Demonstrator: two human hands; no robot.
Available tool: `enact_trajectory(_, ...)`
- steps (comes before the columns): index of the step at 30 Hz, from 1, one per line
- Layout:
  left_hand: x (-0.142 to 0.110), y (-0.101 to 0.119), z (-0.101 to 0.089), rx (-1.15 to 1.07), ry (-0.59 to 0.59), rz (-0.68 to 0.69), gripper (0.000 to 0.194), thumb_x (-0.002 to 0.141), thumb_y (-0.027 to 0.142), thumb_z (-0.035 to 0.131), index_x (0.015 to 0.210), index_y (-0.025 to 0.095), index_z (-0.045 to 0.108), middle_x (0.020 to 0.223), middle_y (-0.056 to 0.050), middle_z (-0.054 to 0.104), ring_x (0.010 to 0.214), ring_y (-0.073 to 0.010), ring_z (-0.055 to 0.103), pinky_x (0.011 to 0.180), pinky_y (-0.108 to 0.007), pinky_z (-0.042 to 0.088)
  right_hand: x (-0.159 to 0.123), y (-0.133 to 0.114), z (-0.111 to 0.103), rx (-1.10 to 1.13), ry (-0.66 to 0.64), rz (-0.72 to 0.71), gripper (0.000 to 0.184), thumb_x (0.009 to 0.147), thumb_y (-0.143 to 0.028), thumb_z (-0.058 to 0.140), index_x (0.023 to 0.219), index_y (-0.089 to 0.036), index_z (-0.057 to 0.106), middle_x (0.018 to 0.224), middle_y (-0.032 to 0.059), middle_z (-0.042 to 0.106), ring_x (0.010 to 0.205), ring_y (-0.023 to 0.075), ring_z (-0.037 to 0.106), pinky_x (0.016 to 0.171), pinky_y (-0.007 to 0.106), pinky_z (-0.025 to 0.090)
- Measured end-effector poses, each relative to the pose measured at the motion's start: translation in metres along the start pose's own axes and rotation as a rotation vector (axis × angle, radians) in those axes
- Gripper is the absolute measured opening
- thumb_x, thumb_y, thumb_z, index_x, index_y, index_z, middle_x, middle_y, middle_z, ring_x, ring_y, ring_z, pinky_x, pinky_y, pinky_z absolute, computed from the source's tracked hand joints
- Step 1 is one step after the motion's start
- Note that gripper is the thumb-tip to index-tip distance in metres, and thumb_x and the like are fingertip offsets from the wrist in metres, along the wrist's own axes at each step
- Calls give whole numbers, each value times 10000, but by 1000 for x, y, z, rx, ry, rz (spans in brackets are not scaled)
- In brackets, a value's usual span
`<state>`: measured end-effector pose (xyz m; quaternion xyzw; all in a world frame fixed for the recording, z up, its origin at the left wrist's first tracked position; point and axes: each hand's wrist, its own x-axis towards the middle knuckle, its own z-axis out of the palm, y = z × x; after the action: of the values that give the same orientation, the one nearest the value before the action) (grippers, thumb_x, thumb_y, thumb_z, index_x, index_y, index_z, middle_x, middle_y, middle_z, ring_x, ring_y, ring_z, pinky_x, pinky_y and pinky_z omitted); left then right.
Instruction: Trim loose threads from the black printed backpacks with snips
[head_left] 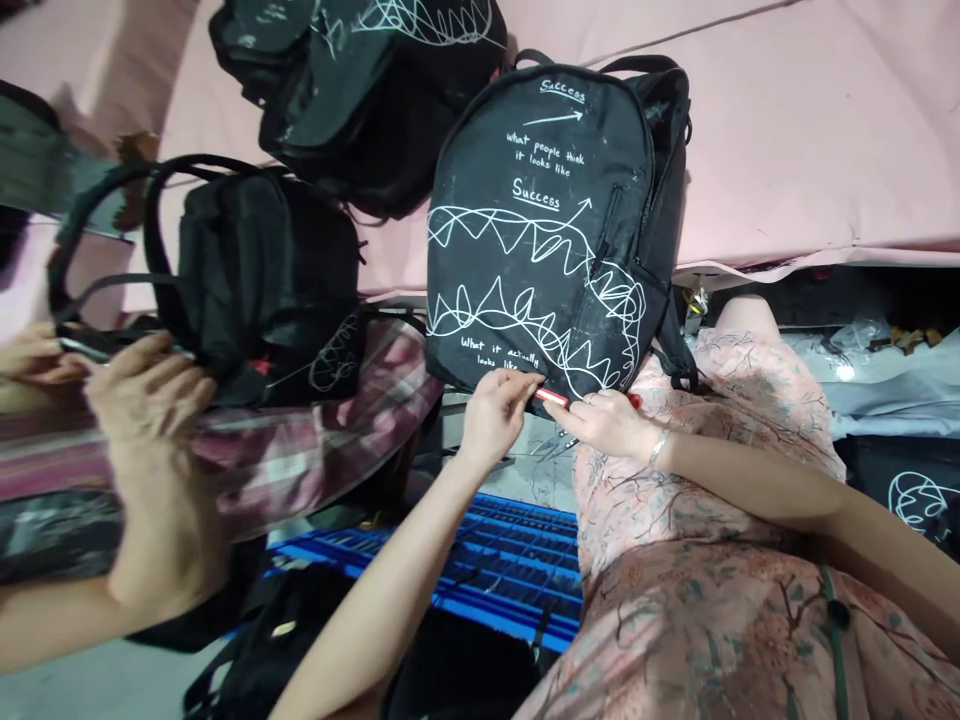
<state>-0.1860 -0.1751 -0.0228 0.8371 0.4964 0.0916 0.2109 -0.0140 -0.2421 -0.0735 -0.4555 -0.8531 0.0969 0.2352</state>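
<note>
A black backpack with white lettering and scribbled lines leans upright before me, its bottom edge toward my hands. Along that edge shows a small red-and-white tag. My left hand is closed, its fingertips pinching the tag's left end against the bag. My right hand has curled fingers, with the index fingertip touching the tag's lower right side. A small red piece shows beside the right hand; what it belongs to is hidden, as is what the curled fingers hold.
A co-worker's hands handle a smaller black backpack at left. More black bags lie on the pink-covered table. Below my arms is a blue plastic crate. Another black bag is at right.
</note>
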Motion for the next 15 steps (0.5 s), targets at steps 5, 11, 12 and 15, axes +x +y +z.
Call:
enact_trajectory(5, -15, 3, 18, 110, 134, 8, 262, 856, 286, 425, 969, 201, 645, 849, -79, 578, 829, -197, 527, 759, -355, 444, 0, 1, 3, 7, -16, -5, 341, 936, -138, 308, 1222, -144, 493, 708, 24, 619, 660, 122, 554, 584, 284, 346)
enact_trajectory(11, -17, 4, 23, 189, 157, 87, 222, 847, 240, 419, 952, 171, 603, 960, -105, 616, 953, -222, 527, 843, -373, 406, 1, 1, -2, 5, -41, -13, 334, 931, -134, 317, 1206, -143, 507, 750, 35, 637, 671, 119, 558, 594, 279, 352)
enact_trajectory(12, -17, 5, 25, 193, 169, 83, 241, 848, 225, 406, 998, 164, 585, 989, -108, 622, 983, -224, 522, 863, -374, 397, 1, 1, -3, 6, -37, -12, 335, 932, -135, 315, 1206, -142, 508, 747, 34, 637, 669, 119, 559, 593, 279, 352)
enact_trajectory(15, -19, 10, 31, 197, 181, -8, 331, 847, 191, 360, 1142, 148, 506, 1009, -104, 644, 982, -225, 529, 863, -373, 392, 1, 0, -3, 14, -33, -11, 343, 934, -134, 302, 1211, -145, 504, 733, 30, 632, 667, 120, 558, 594, 278, 353)
